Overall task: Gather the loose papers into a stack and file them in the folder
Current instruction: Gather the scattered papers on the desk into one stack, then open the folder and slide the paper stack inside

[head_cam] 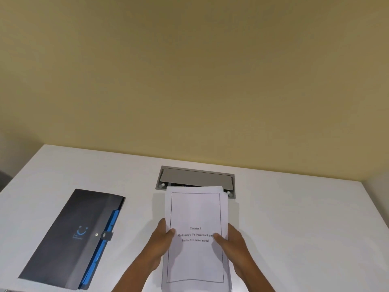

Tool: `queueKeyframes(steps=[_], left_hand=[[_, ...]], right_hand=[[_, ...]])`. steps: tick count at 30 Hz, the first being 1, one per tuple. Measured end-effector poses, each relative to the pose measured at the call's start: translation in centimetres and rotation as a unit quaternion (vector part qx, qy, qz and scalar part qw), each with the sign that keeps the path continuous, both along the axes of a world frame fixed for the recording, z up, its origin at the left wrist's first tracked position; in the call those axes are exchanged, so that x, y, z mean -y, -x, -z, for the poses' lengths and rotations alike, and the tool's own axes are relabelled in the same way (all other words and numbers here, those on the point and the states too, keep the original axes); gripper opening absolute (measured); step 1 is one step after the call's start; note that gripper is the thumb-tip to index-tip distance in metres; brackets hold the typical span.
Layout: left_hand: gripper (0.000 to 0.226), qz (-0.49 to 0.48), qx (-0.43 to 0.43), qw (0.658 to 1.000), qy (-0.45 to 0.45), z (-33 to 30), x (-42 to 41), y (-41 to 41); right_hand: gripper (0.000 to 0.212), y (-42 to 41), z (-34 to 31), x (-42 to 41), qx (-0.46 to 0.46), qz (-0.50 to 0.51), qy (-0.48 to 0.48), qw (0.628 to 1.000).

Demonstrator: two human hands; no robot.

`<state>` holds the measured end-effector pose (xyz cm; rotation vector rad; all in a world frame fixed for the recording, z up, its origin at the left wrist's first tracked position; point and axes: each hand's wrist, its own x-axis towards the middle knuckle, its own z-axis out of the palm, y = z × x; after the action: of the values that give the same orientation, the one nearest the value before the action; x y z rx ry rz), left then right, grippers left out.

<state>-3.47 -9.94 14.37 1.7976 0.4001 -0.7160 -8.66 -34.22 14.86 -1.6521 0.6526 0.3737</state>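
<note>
A stack of white papers (195, 211) with a printed "Chapter 3" title page on top is held upright above the table, at the lower middle of the view. My left hand (162, 241) grips its left edge, thumb on the front page. My right hand (233, 243) grips the right edge the same way. The sheets sit nearly aligned, with slight offsets at the top and bottom edges. A dark folder (73, 237) with blue inner dividers and a snap strap lies closed on the table to the left, apart from both hands.
The white table (305, 228) runs to a yellow wall at the back. A grey cable hatch (195, 179) with its lid partly open is set into the tabletop just behind the papers. The table's left edge is near the folder.
</note>
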Motion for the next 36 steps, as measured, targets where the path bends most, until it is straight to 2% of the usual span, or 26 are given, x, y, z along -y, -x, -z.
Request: queueKeyframes(steps=[4,11,18,28,36], left_hand=[[0.016,-0.002,0.048,0.999,-0.016,-0.4,1.9,-0.1],[0.026,-0.040,0.172,0.983,0.041,-0.2,2.9,1.8],[0.020,-0.003,0.152,0.988,0.005,3.9,3.0,4.9],[0.042,-0.033,0.176,0.984,0.008,3.7,3.2,4.3],[0.037,-0.017,0.167,0.986,-0.005,5.6,2.2,4.1]], right_hand=[[0.035,0.6,-0.6,0.0,0.060,0.072,0.043,0.995],[0.043,3.2,0.0,-1.6,0.108,0.145,0.027,0.983],[0.049,5.3,3.3,-2.6,0.061,0.135,0.025,0.989],[0.045,4.0,4.0,-2.5,0.067,0.148,0.032,0.986],[0.032,4.1,5.1,-2.4,0.055,0.155,0.014,0.986]])
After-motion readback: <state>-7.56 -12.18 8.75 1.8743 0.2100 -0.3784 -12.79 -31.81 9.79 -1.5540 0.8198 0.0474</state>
